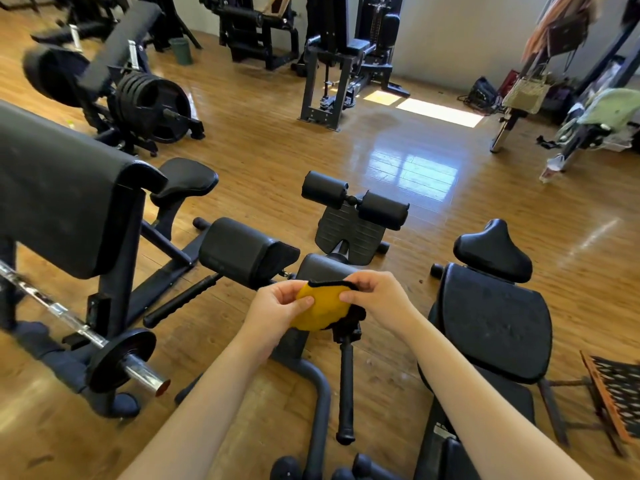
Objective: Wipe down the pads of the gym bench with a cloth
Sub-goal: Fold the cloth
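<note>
A yellow cloth [323, 306] with a black edge is held up in front of me by both hands. My left hand [277, 308] pinches its left side, and my right hand [377, 294] pinches its top right corner. The cloth hangs above a black back-extension bench with two hip pads: the left pad [242, 252] in full view, the right pad [322, 266] partly hidden behind the cloth. Beyond them are two black roller pads [353, 200] over a footplate [349, 233].
A black adjustable bench [495, 320] stands at the right. A preacher-curl pad [59, 192] with a loaded barbell [114, 358] is at the left. Handles [346, 389] stick out below the cloth. Weight machines line the far wall. A metal rack [616, 389] sits far right.
</note>
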`<state>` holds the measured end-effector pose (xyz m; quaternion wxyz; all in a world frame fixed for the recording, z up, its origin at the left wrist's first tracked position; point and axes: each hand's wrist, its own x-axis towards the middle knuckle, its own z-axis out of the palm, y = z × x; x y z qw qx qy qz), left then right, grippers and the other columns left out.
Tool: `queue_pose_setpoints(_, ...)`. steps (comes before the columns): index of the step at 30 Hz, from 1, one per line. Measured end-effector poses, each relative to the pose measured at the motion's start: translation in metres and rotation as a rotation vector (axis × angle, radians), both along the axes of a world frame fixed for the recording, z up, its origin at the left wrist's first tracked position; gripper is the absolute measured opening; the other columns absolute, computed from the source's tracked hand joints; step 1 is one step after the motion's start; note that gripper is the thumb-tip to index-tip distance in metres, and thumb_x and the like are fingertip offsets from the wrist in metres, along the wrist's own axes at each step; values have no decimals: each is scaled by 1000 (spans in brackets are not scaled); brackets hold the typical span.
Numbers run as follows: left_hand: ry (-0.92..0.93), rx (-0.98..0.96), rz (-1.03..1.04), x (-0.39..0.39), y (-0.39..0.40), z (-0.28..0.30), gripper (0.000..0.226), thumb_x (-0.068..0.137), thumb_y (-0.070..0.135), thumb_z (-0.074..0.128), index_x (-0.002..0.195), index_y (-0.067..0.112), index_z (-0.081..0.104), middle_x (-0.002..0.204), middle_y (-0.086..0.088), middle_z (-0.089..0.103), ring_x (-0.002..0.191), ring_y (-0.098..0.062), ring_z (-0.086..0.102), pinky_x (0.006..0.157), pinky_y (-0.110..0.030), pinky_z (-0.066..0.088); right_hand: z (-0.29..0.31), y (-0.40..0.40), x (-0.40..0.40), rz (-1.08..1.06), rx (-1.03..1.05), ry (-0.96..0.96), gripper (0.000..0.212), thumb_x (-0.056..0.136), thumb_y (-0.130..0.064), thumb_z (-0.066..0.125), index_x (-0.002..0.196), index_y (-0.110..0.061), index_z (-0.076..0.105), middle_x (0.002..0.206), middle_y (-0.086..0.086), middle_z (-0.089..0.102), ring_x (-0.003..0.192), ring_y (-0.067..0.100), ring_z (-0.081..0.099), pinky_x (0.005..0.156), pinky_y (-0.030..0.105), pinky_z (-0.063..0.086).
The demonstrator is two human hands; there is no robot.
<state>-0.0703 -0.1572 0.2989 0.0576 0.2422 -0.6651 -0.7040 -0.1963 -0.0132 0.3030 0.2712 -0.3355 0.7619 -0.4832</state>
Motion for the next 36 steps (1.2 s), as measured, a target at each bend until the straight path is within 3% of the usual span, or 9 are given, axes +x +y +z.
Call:
queue_pose_setpoints(4,-56,-41,-16,0,-1,9,17,78,31,65,94,24,67,98,-3,70,98,-23,63,85,-41,52,-3,-8,7,-65,-42,6,15,83,-7,62,90,-19,66,83,-15,62,80,0,60,72,10,50)
queue_pose_setpoints(7,-75,-73,88,-3,1,11,9,83,25,64,88,18,67,94,-9,69,97,-27,63,86,-43,52,-6,-9,11,-101,-101,13,15,81,-5,65,88,-18,67,83,-12,65,78,-2,63,74,14,51)
queue_pose_setpoints(13,-72,-7,220,0,6,10,5,76,14,73,77,14,67,90,-15,68,96,-36,61,88,-53,49,-14,5,16,-104,-100,126,17,79,-8,67,75,-24,65,107,-12,59,104,6,57,90,20,45)
queue_pose_setpoints(16,-62,6,183,2,10,14,12,73,7,74,71,12,63,81,-13,64,91,-35,59,88,-53,47,-17,10,14,-72,-83,13,22,79,-5,66,69,-24,62,117,-13,54,114,7,52,95,25,46)
queue_pose_setpoints(19,-69,39,129,3,9,17,19,72,4,73,65,16,60,78,-10,63,88,-33,58,85,-52,48,-15,11,10,-40,-105,-177,16,79,0,64,70,-14,62,129,-8,48,124,8,43,89,13,44)
queue_pose_setpoints(21,-60,59,82,4,5,21,23,70,7,76,61,23,63,82,-10,63,93,-37,58,86,-56,47,-13,11,10,-11,-145,-269,18,79,3,63,69,-11,59,130,-4,48,125,11,44,93,17,43)
queue_pose_setpoints(24,-33,37,47,8,-3,23,27,69,4,76,61,27,65,83,-9,60,90,-34,56,81,-51,45,-9,7,10,21,-171,-346,19,80,3,62,69,-12,57,117,0,63,110,13,59,92,30,49)
queue_pose_setpoints(29,-23,-89,62,16,-10,31,25,74,-1,71,87,19,66,96,-3,66,96,-21,60,84,-34,50,-3,4,11,-60,-165,-260,17,78,2,65,75,-15,61,87,0,70,81,11,67,79,29,56)
queue_pose_setpoints(36,-60,-196,82,18,-11,41,33,74,-5,70,92,23,67,92,-2,69,92,-17,65,88,-37,52,10,0,11,25,-112,-77,36,75,7,66,94,-22,57,85,-5,62,83,6,63,79,21,53)
